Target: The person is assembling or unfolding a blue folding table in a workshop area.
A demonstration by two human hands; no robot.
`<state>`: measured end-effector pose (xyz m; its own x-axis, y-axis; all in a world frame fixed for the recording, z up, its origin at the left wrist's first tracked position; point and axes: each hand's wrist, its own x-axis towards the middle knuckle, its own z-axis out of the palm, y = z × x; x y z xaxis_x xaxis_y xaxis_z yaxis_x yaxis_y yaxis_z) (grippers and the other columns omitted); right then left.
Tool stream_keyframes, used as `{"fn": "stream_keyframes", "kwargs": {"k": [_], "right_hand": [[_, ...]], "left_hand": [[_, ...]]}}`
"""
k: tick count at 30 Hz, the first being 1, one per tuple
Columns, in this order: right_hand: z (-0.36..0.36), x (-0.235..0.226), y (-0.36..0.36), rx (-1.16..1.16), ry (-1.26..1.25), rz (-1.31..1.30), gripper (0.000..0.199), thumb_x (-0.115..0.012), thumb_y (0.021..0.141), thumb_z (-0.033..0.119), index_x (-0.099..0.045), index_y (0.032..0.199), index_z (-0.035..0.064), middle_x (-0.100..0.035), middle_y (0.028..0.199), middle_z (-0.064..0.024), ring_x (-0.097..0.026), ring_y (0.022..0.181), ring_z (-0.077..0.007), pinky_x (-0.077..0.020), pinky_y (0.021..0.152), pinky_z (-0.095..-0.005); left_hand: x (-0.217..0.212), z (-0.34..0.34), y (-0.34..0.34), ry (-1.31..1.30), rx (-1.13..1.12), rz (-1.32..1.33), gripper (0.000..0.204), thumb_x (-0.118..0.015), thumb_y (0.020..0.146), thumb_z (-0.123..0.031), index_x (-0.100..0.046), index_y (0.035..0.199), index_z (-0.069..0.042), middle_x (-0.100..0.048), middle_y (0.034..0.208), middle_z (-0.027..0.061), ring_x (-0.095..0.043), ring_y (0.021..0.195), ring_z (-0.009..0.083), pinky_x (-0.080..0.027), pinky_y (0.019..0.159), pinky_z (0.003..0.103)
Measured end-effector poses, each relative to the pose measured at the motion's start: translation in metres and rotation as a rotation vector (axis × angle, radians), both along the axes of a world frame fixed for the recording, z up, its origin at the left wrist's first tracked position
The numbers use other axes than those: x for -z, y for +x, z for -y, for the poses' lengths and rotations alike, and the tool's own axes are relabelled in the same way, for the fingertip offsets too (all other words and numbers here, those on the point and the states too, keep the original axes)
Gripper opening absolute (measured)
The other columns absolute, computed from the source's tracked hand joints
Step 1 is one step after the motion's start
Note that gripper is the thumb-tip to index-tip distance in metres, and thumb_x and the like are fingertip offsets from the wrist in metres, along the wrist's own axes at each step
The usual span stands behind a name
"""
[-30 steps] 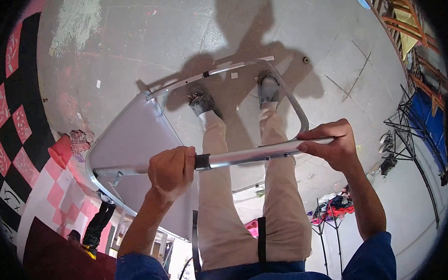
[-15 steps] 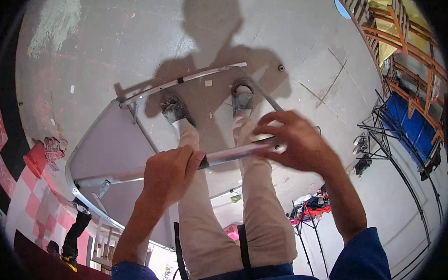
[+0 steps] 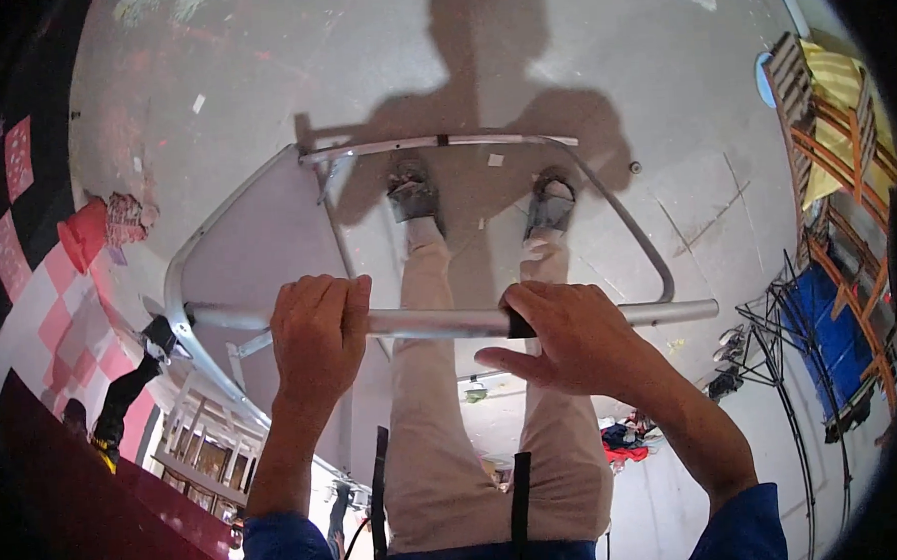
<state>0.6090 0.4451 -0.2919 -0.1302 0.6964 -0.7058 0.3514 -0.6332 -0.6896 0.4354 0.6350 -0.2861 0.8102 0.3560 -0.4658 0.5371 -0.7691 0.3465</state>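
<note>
In front of my legs stands a metal frame with a grey panel (image 3: 267, 243) on its left, rimmed in bent silver tube. It looks like a folding table on its side. A straight metal tube (image 3: 440, 323) crosses it nearest me. My left hand (image 3: 321, 331) is closed round this tube, near the panel. Over the tube, beside a black band, lies my right hand (image 3: 576, 339). Its fingers bend over the far side, while the thumb sticks out to the left below. A curved leg (image 3: 620, 202) joins the tube to the far bar (image 3: 492, 139).
My feet stand on the grey floor (image 3: 379, 73) inside the frame. Wooden folding chairs (image 3: 849, 177) and black metal stands (image 3: 772, 356) are at the right. A red bucket-like thing (image 3: 84, 236) and a checkered pink surface (image 3: 71, 342) lie left. A white slatted piece (image 3: 200, 441) is behind the panel.
My left hand has moved left along the tube, away from the black band. My right hand has come from near the right end onto the tube beside that band. The view has shifted.
</note>
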Motion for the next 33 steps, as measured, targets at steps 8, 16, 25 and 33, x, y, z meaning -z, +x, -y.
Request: {"fn": "stream_keyframes", "kwargs": {"k": [8, 16, 25, 33], "right_hand": [[-0.078, 0.011, -0.051, 0.01, 0.019, -0.067, 0.041, -0.059, 0.091, 0.039, -0.061, 0.102, -0.0002, -0.066, 0.088, -0.0168, -0.066, 0.073, -0.0252, -0.0519, 0.065, -0.0377], [-0.056, 0.011, -0.055, 0.202, 0.068, 0.037, 0.037, -0.062, 0.088, 0.038, -0.058, 0.094, 0.0017, -0.065, 0.076, -0.015, -0.066, 0.073, -0.028, -0.0508, 0.063, -0.0414], [-0.053, 0.015, -0.053, 0.099, 0.125, 0.067, 0.034, -0.06, 0.089, 0.036, -0.058, 0.095, 0.003, -0.065, 0.085, -0.0143, -0.064, 0.075, -0.0311, -0.0504, 0.068, -0.0441], [0.083, 0.0, 0.015, 0.433, 0.201, 0.643, 0.04, -0.074, 0.079, 0.02, -0.059, 0.114, 0.0053, -0.062, 0.111, -0.0138, -0.059, 0.1, -0.03, -0.0451, 0.089, -0.0416]], "left_hand": [[0.0, -0.013, -0.004, -0.044, 0.101, -0.012, 0.025, -0.059, 0.091, -0.022, -0.057, 0.072, -0.006, -0.06, 0.065, 0.0085, -0.059, 0.059, 0.0244, -0.044, 0.06, 0.038], [0.012, -0.019, 0.004, -0.373, 0.201, -0.012, 0.039, -0.043, 0.099, -0.033, -0.064, 0.08, -0.006, -0.063, 0.068, 0.0115, -0.059, 0.059, 0.0288, -0.046, 0.06, 0.041], [0.009, -0.018, 0.012, -0.478, 0.034, -0.145, 0.038, -0.05, 0.095, -0.036, -0.068, 0.087, -0.004, -0.067, 0.074, 0.0135, -0.066, 0.069, 0.0305, -0.051, 0.065, 0.04], [-0.004, -0.02, 0.026, -0.601, 0.108, -0.228, 0.031, -0.062, 0.089, -0.03, -0.065, 0.101, -0.002, -0.067, 0.086, 0.0143, -0.067, 0.073, 0.0245, -0.053, 0.064, 0.034]]}}
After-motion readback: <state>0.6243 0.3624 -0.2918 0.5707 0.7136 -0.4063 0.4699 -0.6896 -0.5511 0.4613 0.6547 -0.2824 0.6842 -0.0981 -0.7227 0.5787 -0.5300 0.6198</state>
